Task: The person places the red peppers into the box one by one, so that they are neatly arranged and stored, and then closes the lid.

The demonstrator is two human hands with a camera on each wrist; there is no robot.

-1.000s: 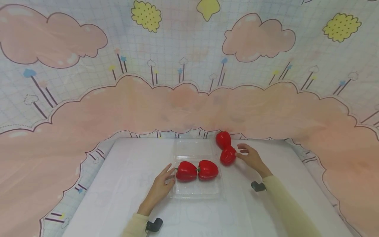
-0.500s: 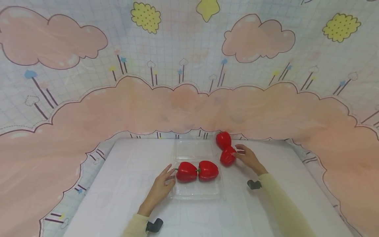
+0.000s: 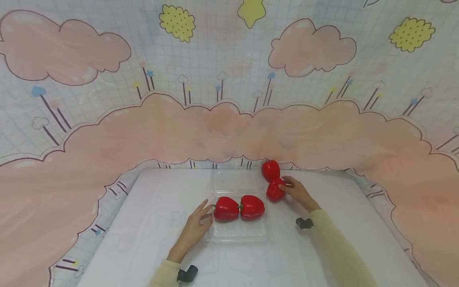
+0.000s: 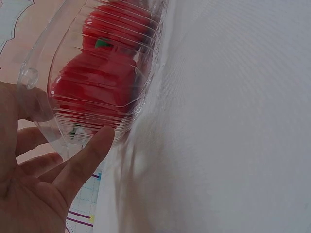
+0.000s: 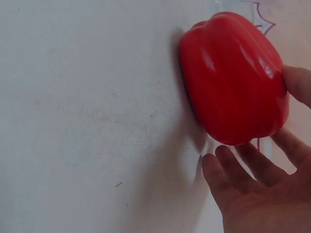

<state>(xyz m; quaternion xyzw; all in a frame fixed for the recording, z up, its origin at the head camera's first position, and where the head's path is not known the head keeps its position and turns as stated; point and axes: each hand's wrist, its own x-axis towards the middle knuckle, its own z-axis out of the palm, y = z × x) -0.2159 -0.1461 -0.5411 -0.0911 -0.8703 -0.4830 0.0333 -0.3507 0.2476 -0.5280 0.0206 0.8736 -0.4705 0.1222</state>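
Observation:
Two red bell peppers lie side by side in the base of a clear plastic clamshell container [image 3: 238,232]: the left pepper [image 3: 226,209] and the right pepper [image 3: 252,207]. At the container's left wall, my left hand [image 3: 195,226] rests with fingers extended; the left wrist view shows its fingertips touching the ribbed plastic [image 4: 92,114]. Further back and to the right, a third pepper [image 3: 275,190] lies on the table, and my right hand [image 3: 299,193] touches its right side. The right wrist view shows this pepper [image 5: 233,77] with spread fingers around its near end.
A fourth red pepper [image 3: 270,170] sits behind the third one, by the table's back edge. The container's lid [image 3: 235,180] lies folded back, flat. The white table [image 3: 150,207] meets a printed cloth backdrop [image 3: 215,131].
My right hand has moved slightly left, its fingers coming further over the third pepper. My left hand, the container and the peppers keep their places.

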